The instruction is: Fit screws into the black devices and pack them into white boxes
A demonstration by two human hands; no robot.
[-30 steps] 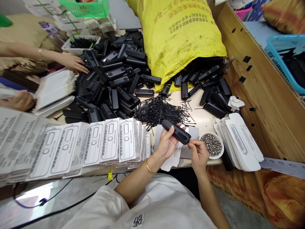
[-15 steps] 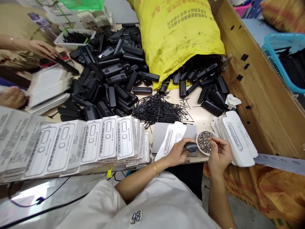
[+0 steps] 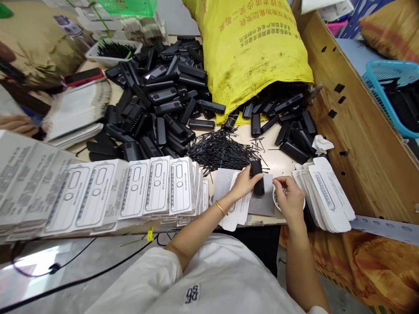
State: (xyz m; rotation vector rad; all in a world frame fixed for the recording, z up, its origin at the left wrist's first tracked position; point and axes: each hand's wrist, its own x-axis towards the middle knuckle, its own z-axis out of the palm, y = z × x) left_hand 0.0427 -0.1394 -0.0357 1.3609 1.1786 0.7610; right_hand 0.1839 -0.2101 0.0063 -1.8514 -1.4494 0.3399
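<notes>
My left hand [image 3: 242,182] is closed round an oblong black plastic piece [image 3: 258,185] with a ridged face, held upright above a grey board [image 3: 266,206]. Printed white cards [image 3: 241,210] lie on the board under that wrist. Over a small white bowl [image 3: 276,203] of shiny metal bits, my right hand [image 3: 290,198] has its thumb and fingertips pinched together. What the pinch holds is too small to make out. This hand hides most of the bowl. Beyond the board spreads a heap of thin black pins [image 3: 225,151].
Black plastic parts [image 3: 163,96] pile up behind, and more spill from a yellow sack [image 3: 255,56]. Rows of printed cards [image 3: 157,185] line the front left. A card stack [image 3: 327,192] and wooden wall [image 3: 356,104] flank the right. Another person's hand [image 3: 18,124] shows at far left.
My left hand has turned the black piece from lying sideways to standing upright, ridged side showing. My right hand has moved slightly left over the bowl. The co-worker's upper hand has drawn back left.
</notes>
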